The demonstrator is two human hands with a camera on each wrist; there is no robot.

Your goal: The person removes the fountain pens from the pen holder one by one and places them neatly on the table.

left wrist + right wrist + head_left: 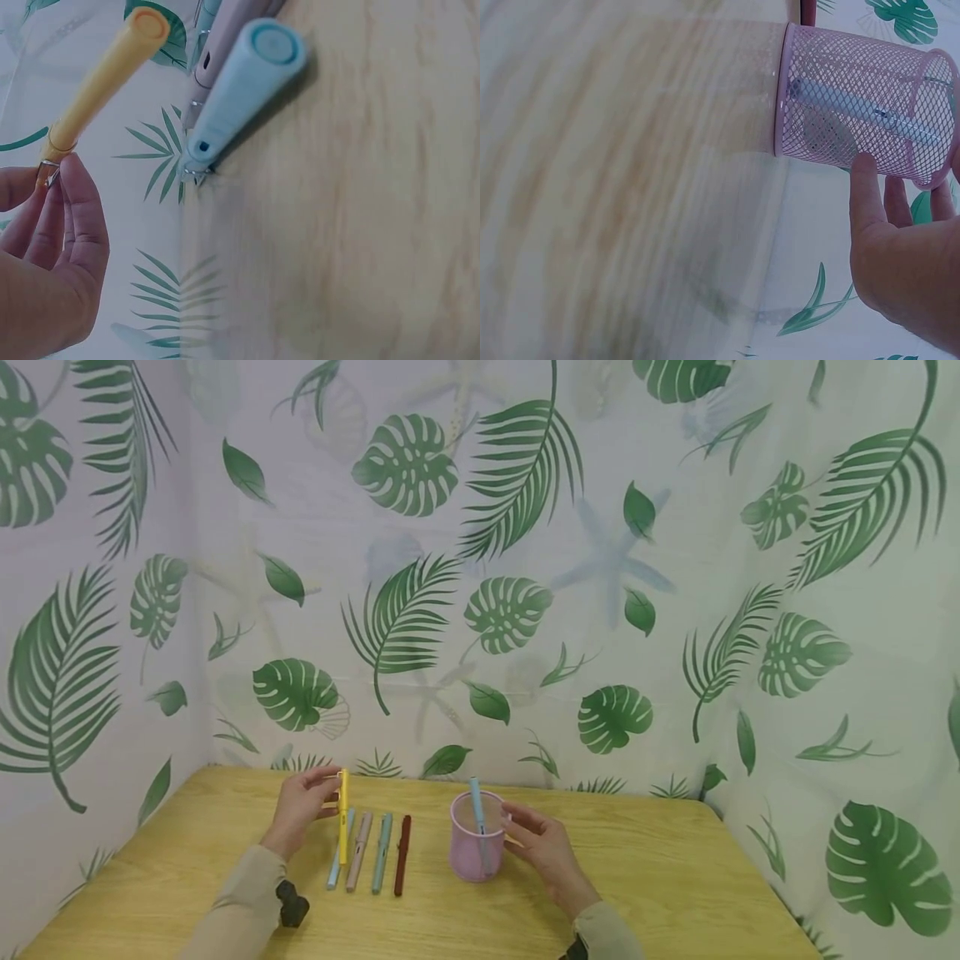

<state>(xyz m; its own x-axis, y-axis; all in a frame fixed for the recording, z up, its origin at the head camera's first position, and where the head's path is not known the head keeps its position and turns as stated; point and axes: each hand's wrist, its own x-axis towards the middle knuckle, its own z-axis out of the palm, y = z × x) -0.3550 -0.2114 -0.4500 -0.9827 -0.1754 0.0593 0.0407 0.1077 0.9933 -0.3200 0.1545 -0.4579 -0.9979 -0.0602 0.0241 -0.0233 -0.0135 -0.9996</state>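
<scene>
My left hand [303, 806] pinches a yellow pen [344, 827] near its clip end and holds it upright over the row of pens. Under it lie a light blue pen [333, 872], a greyish-pink pen [358, 852], a teal pen [382, 853] and, at the row's right end, a dark red pen [402, 856]. My right hand [551, 852] holds the pink mesh pen cup [467, 864] from its right side, thumb against the mesh and fingers by the rim. A light blue pen [855, 109] leans inside the cup.
The wood-grain table [637, 877] is backed by a leaf-patterned curtain [525, 693], which also hangs along both sides. A gap of bare tabletop lies between the dark red pen and the cup.
</scene>
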